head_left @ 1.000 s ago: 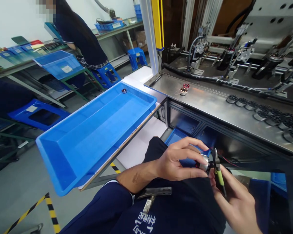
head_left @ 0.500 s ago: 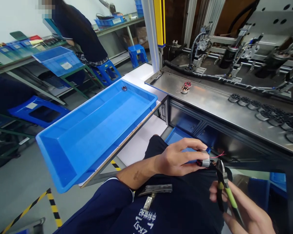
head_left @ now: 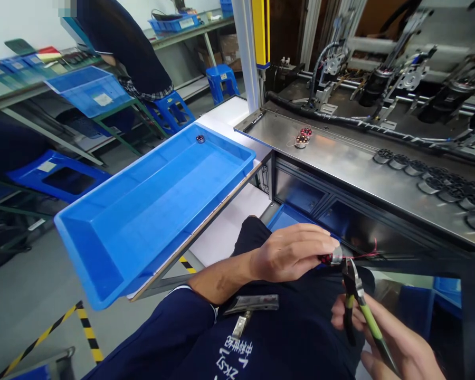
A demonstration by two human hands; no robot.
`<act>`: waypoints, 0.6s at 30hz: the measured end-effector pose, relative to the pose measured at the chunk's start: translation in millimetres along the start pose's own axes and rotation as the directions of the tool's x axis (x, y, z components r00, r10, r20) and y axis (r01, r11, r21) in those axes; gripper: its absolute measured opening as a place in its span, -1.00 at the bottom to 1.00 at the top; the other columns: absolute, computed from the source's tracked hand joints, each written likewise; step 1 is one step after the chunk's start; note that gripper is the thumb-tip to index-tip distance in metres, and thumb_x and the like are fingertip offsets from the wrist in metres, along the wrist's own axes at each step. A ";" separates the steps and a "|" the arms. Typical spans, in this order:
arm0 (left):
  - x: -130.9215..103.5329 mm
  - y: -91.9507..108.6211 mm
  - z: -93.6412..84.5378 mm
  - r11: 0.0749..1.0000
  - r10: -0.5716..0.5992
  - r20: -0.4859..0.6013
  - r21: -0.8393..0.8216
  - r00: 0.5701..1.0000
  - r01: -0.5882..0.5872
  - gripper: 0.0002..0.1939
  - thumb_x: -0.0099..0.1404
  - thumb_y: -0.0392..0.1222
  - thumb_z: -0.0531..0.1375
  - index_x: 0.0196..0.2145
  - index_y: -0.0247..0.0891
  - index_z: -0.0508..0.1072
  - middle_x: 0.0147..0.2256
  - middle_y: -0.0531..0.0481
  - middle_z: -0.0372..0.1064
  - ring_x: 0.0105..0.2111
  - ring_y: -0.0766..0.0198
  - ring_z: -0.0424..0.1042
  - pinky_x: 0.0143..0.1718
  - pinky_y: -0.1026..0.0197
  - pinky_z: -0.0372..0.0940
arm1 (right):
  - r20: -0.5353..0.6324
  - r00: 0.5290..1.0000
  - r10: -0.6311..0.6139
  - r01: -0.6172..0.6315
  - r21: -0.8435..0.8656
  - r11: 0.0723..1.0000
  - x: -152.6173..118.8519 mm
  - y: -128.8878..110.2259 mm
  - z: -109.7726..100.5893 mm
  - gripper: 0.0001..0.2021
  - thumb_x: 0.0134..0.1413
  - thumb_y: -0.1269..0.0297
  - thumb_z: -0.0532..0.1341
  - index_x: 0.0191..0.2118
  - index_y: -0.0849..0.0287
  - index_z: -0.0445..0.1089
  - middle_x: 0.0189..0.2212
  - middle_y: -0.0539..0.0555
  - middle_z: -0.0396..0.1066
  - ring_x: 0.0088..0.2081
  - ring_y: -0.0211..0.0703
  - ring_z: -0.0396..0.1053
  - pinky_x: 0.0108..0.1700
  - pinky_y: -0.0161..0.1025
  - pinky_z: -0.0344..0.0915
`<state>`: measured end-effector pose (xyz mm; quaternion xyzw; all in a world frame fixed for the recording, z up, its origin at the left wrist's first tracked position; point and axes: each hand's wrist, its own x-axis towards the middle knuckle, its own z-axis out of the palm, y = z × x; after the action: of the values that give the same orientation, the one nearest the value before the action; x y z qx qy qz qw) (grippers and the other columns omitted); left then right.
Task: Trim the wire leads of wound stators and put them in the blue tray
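My left hand (head_left: 291, 252) is closed on a small round metal part (head_left: 335, 256) with a dark red inside, held above my lap. Thin red wires (head_left: 366, 255) stick out from it to the right. Green-and-black handled cutters (head_left: 360, 301) are in my right hand (head_left: 396, 332), their jaws pointing up beside the wires, close to the metal part. Whether the jaws touch a wire cannot be made out.
A blue tray (head_left: 150, 211) at the left holds one small round part (head_left: 200, 139). Two copper-wound parts (head_left: 302, 140) and several dark round parts (head_left: 431, 182) stand on the metal ledge (head_left: 340, 158) before a machine. A person (head_left: 130, 47) sits beyond the tray.
The cutters and my right hand have moved slightly left, nearer the metal part. The red wires now reach further right and upward. My view has shifted a little.
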<state>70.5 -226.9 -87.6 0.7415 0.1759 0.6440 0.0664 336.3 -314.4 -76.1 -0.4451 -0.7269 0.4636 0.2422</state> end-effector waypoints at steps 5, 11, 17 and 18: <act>-2.2 -0.7 -0.5 0.999 -0.029 0.014 -0.040 0.999 0.030 -0.43 0.24 -0.50 0.31 0.16 -0.29 0.30 -0.15 -0.21 0.64 -0.06 0.17 0.62 0.00 0.12 0.59 | -0.132 0.991 0.015 -0.007 0.060 0.998 -2.7 2.8 13.8 -0.46 0.09 0.29 0.24 0.23 0.15 0.45 -0.11 0.17 0.60 -0.17 0.00 0.62 -0.08 -0.30 0.55; -2.0 -0.1 -0.9 0.998 -0.043 0.024 -0.040 0.999 0.043 -0.41 0.25 -0.49 0.32 0.17 -0.27 0.28 -0.15 -0.21 0.64 -0.06 0.17 0.62 0.00 0.14 0.58 | -0.102 0.994 0.028 -0.021 0.072 0.997 6.4 -10.1 7.9 -0.49 0.09 0.29 0.28 0.19 0.16 0.47 -0.22 0.15 0.60 -0.28 -0.06 0.60 -0.17 -0.33 0.55; 0.3 1.7 -2.4 0.998 -0.057 0.023 -0.031 0.998 0.058 -0.44 0.27 -0.47 0.31 0.16 -0.26 0.28 -0.16 -0.19 0.65 -0.06 0.19 0.63 -0.03 0.18 0.58 | -0.086 0.996 -0.014 0.024 0.110 0.994 17.8 -28.6 3.5 -0.53 0.10 0.34 0.30 0.16 0.13 0.50 -0.31 0.09 0.59 -0.38 -0.15 0.56 -0.24 -0.37 0.53; 0.6 1.7 -2.4 0.998 -0.059 0.024 -0.033 0.998 0.060 -0.44 0.26 -0.47 0.31 0.16 -0.25 0.28 -0.16 -0.19 0.65 -0.06 0.19 0.63 -0.04 0.19 0.58 | -0.083 0.996 -0.013 0.022 0.117 0.993 18.0 -29.2 4.1 -0.53 0.10 0.34 0.30 0.17 0.13 0.50 -0.31 0.10 0.58 -0.38 -0.15 0.56 -0.25 -0.37 0.53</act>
<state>68.5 -228.6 -86.1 0.7421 0.1864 0.6360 0.1001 312.0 -305.6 -53.0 -0.4423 -0.6916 0.4847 0.3019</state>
